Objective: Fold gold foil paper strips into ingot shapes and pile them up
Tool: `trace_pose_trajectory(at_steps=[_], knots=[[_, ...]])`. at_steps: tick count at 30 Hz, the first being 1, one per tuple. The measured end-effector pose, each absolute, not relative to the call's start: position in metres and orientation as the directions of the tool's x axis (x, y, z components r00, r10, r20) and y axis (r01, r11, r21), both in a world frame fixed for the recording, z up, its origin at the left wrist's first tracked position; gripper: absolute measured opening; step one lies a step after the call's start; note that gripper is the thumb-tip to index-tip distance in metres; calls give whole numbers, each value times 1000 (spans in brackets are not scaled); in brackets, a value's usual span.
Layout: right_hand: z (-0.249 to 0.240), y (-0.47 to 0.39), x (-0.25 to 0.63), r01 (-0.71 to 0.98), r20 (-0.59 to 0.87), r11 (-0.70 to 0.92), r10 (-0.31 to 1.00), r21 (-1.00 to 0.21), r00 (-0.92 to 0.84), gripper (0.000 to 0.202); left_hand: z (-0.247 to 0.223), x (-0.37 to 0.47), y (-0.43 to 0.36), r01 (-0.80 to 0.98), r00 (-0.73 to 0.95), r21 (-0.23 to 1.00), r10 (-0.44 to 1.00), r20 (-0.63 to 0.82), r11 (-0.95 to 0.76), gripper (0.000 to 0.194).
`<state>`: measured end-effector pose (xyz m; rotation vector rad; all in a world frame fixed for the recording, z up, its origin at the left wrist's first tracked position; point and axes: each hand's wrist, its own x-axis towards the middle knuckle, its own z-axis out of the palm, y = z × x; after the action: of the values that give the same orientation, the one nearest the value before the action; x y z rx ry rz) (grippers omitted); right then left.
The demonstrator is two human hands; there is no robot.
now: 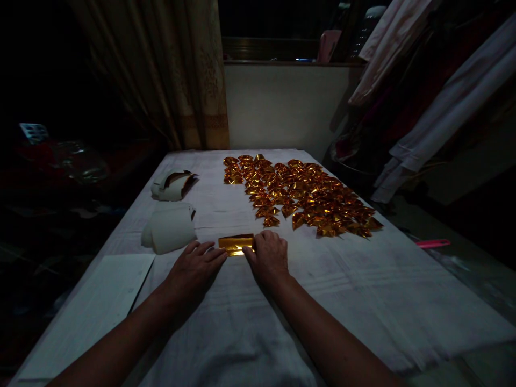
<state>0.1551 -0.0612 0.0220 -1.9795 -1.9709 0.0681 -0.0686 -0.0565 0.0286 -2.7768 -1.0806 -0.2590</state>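
Note:
A strip of shiny gold foil paper (235,245), folded into a narrow rectangle, lies on the cloth-covered table (250,301) between my hands. My left hand (196,264) reaches its left end, fingers stretched and spread, the fingertips touching the lower left corner; its thumb is hidden. At the other end, my right hand (271,255) grips the strip, thumb on top at the near edge and fingers curled around the right side. Beyond my hands, many folded gold foil pieces (318,196) lie in a loose heap.
Two curled stacks of pale paper, one nearer (171,228) and one farther (171,185), lie on the left. A flat white board or sheet (92,306) is at the near left. Clothes (447,107) hang at the right, and a curtain (193,75) hangs behind the table.

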Motion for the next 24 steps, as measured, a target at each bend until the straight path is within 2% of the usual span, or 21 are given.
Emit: trace_pose_trajectory(at_steps=[6,11,17,21,24], knots=[[22,-63,164,962,223,17,974,-273,46,16,43,-42,-62,689,724,-159,665,181,-707,35],[22,-64,162,960,210,1,976,-280,60,18,45,-20,-67,706,708,-158,689,155,-690,39],[19,-63,165,951,218,14,974,-309,57,13,44,-41,-66,691,720,-210,686,106,-692,41],[16,-63,169,947,254,37,966,-320,48,8,47,-51,-66,706,709,-148,690,146,-693,43],[14,-64,169,942,275,48,960,-334,49,7,49,-51,-62,736,674,-32,726,137,-677,34]])
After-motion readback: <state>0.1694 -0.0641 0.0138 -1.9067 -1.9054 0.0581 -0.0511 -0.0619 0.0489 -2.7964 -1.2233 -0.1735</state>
